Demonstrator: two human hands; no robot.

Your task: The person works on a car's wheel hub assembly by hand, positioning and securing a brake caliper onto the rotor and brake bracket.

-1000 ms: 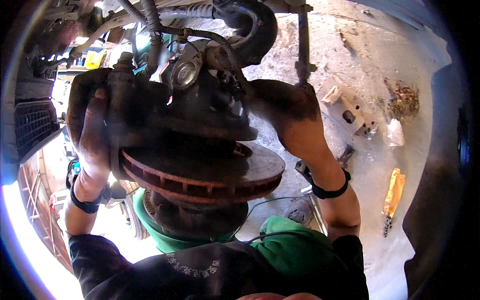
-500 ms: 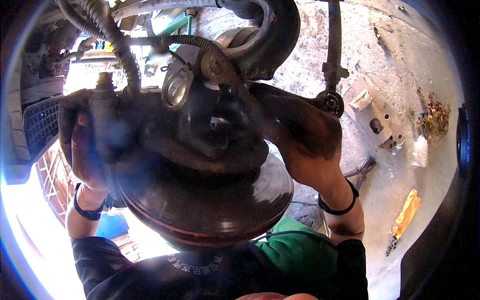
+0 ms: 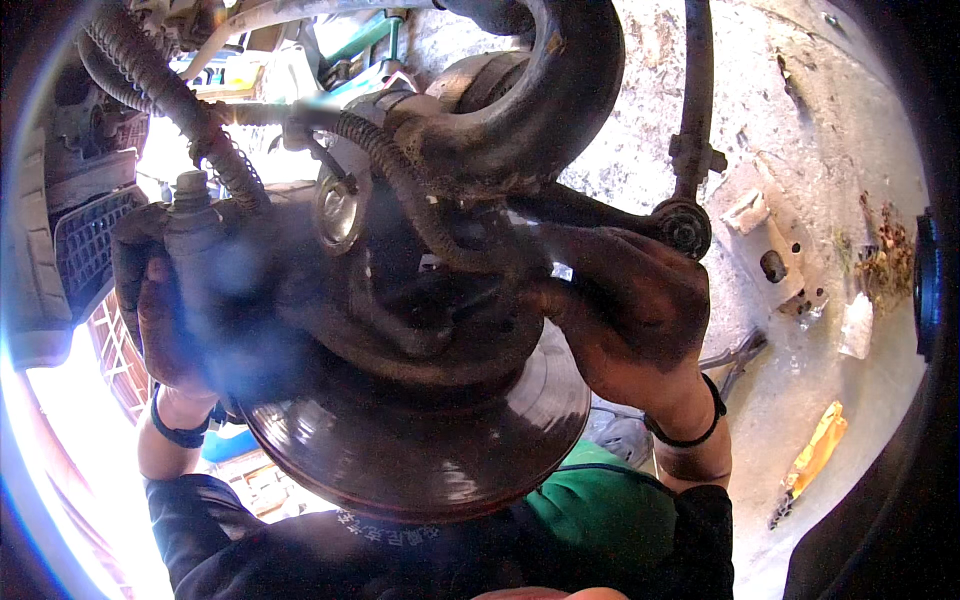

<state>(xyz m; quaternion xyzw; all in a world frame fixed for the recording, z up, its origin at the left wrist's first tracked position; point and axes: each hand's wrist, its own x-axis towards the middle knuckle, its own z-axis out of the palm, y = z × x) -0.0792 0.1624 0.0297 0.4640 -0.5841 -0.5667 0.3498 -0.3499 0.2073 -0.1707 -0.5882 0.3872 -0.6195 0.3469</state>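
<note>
A dark, greasy wheel hub assembly fills the middle, with a shiny brake disc (image 3: pixel 430 450) on its near side. My left hand (image 3: pixel 155 320) is wrapped round the outer end of the brake caliper (image 3: pixel 215 270), its thumb on the near face. On the other side, my right hand (image 3: pixel 640 310) is bent in against the steering knuckle (image 3: pixel 420 320), below a dark arm that runs to a rod end (image 3: pixel 682 228). Its fingertips are hidden among the dark parts, so what they grip cannot be made out. Both hands look blackened.
Ribbed hoses (image 3: pixel 180 90) and a thick curved black suspension arm (image 3: pixel 590 90) hang above the hub. A rod (image 3: pixel 697 90) rises at the right. On the concrete floor lie a flat metal piece (image 3: pixel 770 250), a yellow wrapper (image 3: pixel 818 445) and dry debris (image 3: pixel 885 250).
The hub assembly and disc sit slightly lower in view, and the rod and floor items have shifted right. My right hand has moved a little right and down; the left stays on the caliper.
</note>
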